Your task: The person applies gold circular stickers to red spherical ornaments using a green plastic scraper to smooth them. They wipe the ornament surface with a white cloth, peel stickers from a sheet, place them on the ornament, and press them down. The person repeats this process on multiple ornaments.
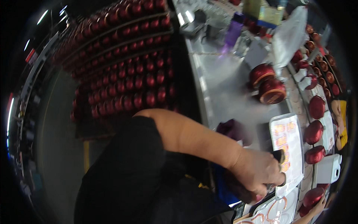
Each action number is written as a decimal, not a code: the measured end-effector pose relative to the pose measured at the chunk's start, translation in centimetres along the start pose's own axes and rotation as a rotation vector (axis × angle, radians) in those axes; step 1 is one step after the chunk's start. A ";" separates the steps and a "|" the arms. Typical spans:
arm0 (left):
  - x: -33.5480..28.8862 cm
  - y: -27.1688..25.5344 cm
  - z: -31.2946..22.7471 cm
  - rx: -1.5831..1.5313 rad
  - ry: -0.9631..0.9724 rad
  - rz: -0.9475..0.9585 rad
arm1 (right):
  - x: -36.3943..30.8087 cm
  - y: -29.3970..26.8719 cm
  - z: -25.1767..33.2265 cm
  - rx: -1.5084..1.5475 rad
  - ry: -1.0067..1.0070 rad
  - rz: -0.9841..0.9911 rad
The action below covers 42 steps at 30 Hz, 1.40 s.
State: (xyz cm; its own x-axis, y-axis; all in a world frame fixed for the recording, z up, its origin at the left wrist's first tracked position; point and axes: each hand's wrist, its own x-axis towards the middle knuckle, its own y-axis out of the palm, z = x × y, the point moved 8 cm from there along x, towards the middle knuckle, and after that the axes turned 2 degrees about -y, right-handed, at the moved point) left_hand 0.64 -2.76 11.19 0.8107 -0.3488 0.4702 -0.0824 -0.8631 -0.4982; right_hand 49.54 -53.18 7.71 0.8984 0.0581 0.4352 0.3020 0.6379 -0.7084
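From my remote seat I see one bare arm, black matte sleeve pushed up, reaching in from the left; I log it as the left hand. Fingers are bent and bunched over the near edge of a white, round-cornered tray. Dark bits show at the fingertips, blurred; I can't tell if the hand grips anything. The right hand I can't find in view.

The tray is flat, pale and slightly shiny, lying on the table just beside the hand, with small yellow-and-orange motifs in rows. A dark red rounded piece sits under the hand, mostly hidden; contact unclear.

The table is smooth brushed-looking metal, with a bright straight edge bent by the lens. On it, beyond the tray: two glossy, squat red pieces touching each other, the upper one and the lower one, both with copper-orange rims. Nearer the arm, a soft-looking maroon lump, blurred. Farther up, a translucent purple bottle and a crinkled whitish plastic bag.

Right side: a line of metallic red rounded pieces, a boxy white plastic jug with a handle hole, and a co-worker's hand at a red piece. Lower down, a second white tray carries thin curved reddish strips. Left: tiered racks packed with shiny red rounded pieces.
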 end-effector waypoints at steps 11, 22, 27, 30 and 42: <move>-28.8 -10.7 -2.5 0.260 -0.278 -1.051 | -25.8 14.1 30.5 0.216 -0.397 0.402; -68.0 -6.0 -3.4 1.043 -1.206 -1.372 | -19.5 16.3 29.7 0.039 -0.321 0.422; -77.7 -2.6 5.5 0.902 -1.654 -1.346 | -16.5 15.2 29.3 0.008 -0.292 0.397; -79.4 -1.4 9.3 0.827 -1.744 -1.363 | -15.4 14.4 29.1 -0.007 -0.279 0.382; -79.1 -1.4 13.4 0.766 -1.785 -1.316 | -11.8 10.1 27.3 0.000 -0.243 0.295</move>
State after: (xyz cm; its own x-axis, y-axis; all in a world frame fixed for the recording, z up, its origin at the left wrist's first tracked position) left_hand -55.62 30.93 -35.13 -0.2183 0.9759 -0.0034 0.5149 0.1122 -0.8499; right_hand 33.28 -26.42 10.60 0.8451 0.4194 0.3316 0.0419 0.5663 -0.8231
